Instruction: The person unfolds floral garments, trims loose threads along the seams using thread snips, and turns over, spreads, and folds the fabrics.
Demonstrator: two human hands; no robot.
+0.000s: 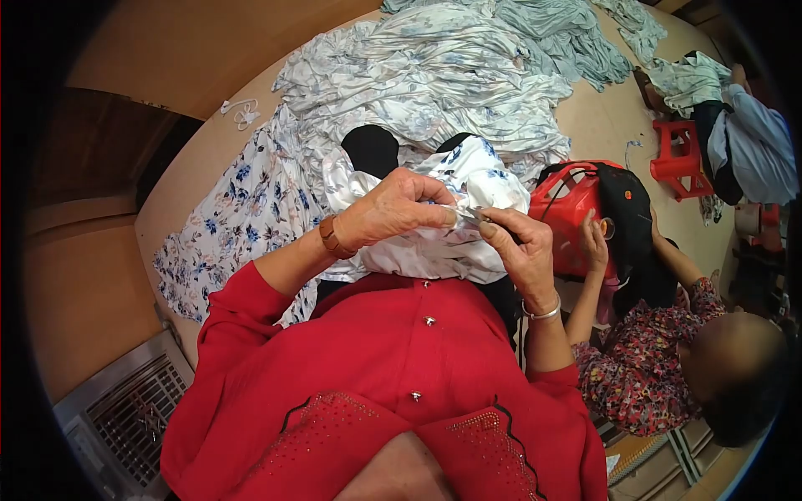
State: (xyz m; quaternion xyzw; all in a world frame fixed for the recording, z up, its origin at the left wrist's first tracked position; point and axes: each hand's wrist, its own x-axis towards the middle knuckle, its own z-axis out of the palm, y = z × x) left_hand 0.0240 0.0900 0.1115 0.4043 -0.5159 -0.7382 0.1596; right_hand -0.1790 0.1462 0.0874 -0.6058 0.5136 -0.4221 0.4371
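White cloth with blue flowers [480, 171] lies bunched over my lap between my knees. Above it, my left hand [401, 209] pinches a bit of the white fabric between thumb and fingertips. Close beside it on the right, my right hand [522, 246] has its fingers closed around a small metal tool [474, 214], whose tip points toward my left fingertips. The tool is too small to make out exactly. Both hands nearly touch at the fingertips.
Heaps of floral cloth [418, 67] cover the floor ahead. At right, a person in a flowered top [639, 359] reaches toward a red plastic stool [568, 217] with black cloth. Another red stool [681, 159] stands near a second person. A metal heater [125, 409] is at lower left.
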